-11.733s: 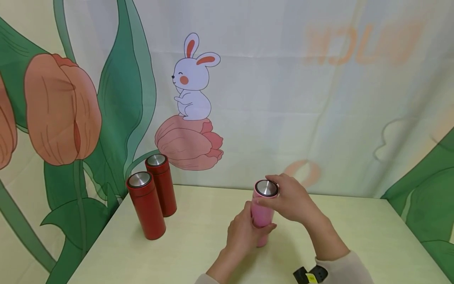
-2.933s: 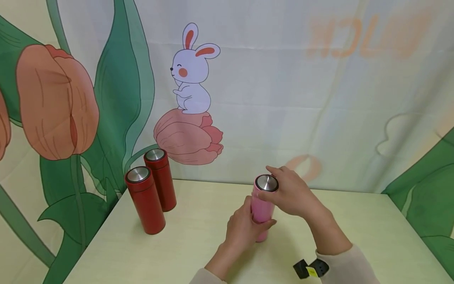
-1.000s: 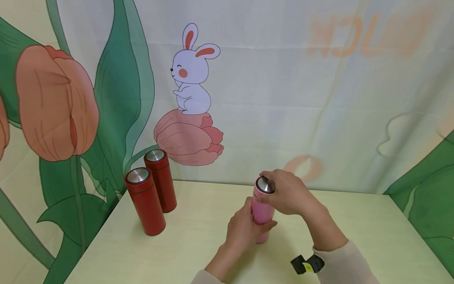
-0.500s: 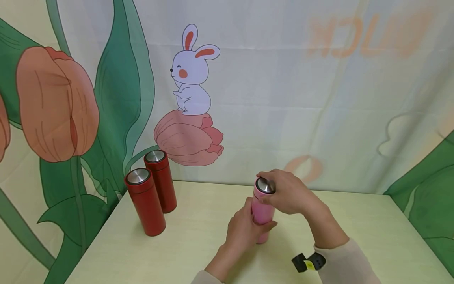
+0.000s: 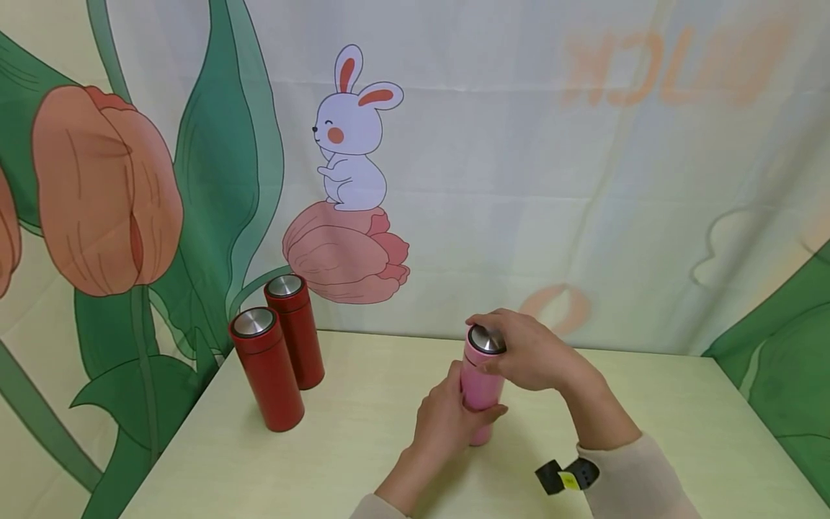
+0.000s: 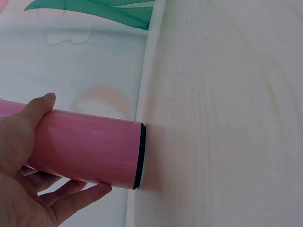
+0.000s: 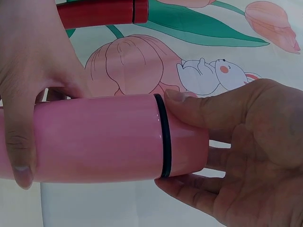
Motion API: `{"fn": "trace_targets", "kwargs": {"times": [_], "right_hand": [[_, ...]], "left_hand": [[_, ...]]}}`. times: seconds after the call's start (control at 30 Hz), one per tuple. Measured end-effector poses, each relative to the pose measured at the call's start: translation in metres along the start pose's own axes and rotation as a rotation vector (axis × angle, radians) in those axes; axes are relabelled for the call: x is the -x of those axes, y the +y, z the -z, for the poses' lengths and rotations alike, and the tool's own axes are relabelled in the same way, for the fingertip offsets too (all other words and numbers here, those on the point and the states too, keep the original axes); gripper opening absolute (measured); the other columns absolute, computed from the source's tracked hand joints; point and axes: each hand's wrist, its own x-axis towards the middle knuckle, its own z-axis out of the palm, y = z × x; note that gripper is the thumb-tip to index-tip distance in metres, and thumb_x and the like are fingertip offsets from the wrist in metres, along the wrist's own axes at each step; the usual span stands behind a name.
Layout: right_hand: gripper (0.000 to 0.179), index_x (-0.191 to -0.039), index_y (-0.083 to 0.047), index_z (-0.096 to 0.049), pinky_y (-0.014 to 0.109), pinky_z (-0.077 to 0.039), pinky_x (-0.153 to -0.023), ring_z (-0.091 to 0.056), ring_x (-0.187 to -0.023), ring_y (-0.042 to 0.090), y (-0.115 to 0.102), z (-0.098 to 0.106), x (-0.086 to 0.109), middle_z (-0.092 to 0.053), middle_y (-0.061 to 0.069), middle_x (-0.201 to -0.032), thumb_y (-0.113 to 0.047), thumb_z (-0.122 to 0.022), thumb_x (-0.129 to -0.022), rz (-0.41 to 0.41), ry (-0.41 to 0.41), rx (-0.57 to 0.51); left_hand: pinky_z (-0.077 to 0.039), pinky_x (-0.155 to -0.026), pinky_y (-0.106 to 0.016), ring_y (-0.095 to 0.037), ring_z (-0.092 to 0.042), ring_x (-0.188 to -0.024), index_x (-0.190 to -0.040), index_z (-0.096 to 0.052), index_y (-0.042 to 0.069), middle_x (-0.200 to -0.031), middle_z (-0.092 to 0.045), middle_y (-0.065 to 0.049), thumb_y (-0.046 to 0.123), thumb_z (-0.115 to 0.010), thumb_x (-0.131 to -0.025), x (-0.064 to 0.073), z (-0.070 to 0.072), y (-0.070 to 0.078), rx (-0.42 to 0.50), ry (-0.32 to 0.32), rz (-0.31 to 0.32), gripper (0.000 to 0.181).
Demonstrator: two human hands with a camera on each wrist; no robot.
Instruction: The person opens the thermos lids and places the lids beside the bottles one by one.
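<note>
A pink thermos bottle (image 5: 481,386) stands upright on the table, right of the middle in the head view. Its lid (image 5: 488,339) has a shiny silver disc on top, ringed in black. My left hand (image 5: 442,422) grips the lower body; the thumb (image 6: 38,109) lies along one side in the left wrist view. Up at the lid, my right hand (image 5: 534,352) holds it by its sides, thumb (image 7: 189,101) facing the fingertips across it. In the right wrist view a black band (image 7: 163,137) runs between the lid and the body.
Two red thermos bottles (image 5: 269,378) (image 5: 298,339) with silver tops stand close together at the table's left side. The pale wooden table (image 5: 363,432) ends at a printed cloth backdrop (image 5: 493,180) with tulips and a rabbit.
Over the last seconds, my right hand has closed further round the lid; its far fingers have shifted left and its thumb right. My left hand and the red bottles have stayed put.
</note>
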Motion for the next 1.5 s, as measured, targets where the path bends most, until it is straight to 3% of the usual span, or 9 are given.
{"fn": "trace_targets", "kwargs": {"times": [0.37, 0.7, 1.0, 1.23, 1.5], "right_hand": [[0.059, -0.146, -0.009, -0.057, 0.046, -0.052, -0.106, -0.061, -0.127, 0.029, 0.004, 0.001, 0.0, -0.059, 0.01, -0.143, 0.0, -0.069, -0.089, 0.013, -0.036, -0.114], [0.06, -0.148, -0.006, -0.054, 0.049, -0.052, -0.107, -0.059, -0.13, 0.031, 0.009, -0.001, 0.001, -0.058, 0.013, -0.145, 0.002, -0.068, -0.09, 0.062, -0.022, -0.121], [0.08, -0.159, -0.007, -0.037, 0.053, -0.043, -0.117, -0.052, -0.142, 0.031, 0.014, -0.002, 0.003, -0.046, 0.013, -0.16, -0.007, -0.074, -0.089, 0.085, -0.013, -0.177], [0.087, -0.159, -0.004, -0.035, 0.053, -0.045, -0.113, -0.047, -0.141, 0.037, 0.011, -0.004, 0.002, -0.052, 0.019, -0.15, -0.028, -0.08, -0.089, 0.031, 0.028, -0.059], [0.081, -0.152, 0.0, -0.047, 0.052, -0.05, -0.102, -0.056, -0.126, 0.037, 0.0, -0.004, 0.007, -0.06, 0.02, -0.136, -0.049, -0.074, -0.092, -0.079, 0.079, 0.097]], "left_hand": [[-0.051, -0.069, -0.031, -0.012, -0.071, -0.085, -0.119, -0.053, 0.025, -0.102, -0.075, 0.006, 0.058, -0.086, -0.077, 0.0, 0.0, 0.0, 0.008, -0.003, -0.004, 0.063], [-0.052, -0.068, -0.031, -0.013, -0.071, -0.085, -0.119, -0.053, 0.024, -0.102, -0.075, 0.004, 0.058, -0.087, -0.077, 0.0, 0.0, 0.0, 0.0, 0.005, -0.004, 0.064], [-0.051, -0.068, -0.03, -0.013, -0.071, -0.086, -0.119, -0.054, 0.024, -0.103, -0.075, 0.004, 0.055, -0.088, -0.077, 0.001, 0.0, 0.001, 0.01, 0.01, -0.007, 0.062], [-0.051, -0.068, -0.03, -0.011, -0.07, -0.085, -0.12, -0.053, 0.026, -0.102, -0.074, 0.006, 0.055, -0.087, -0.078, 0.001, 0.0, 0.0, 0.015, 0.008, 0.002, 0.061], [-0.052, -0.069, -0.032, -0.012, -0.071, -0.087, -0.127, -0.051, 0.025, -0.104, -0.074, 0.005, 0.059, -0.085, -0.078, 0.001, 0.001, 0.002, 0.005, -0.013, 0.014, 0.068]]}}
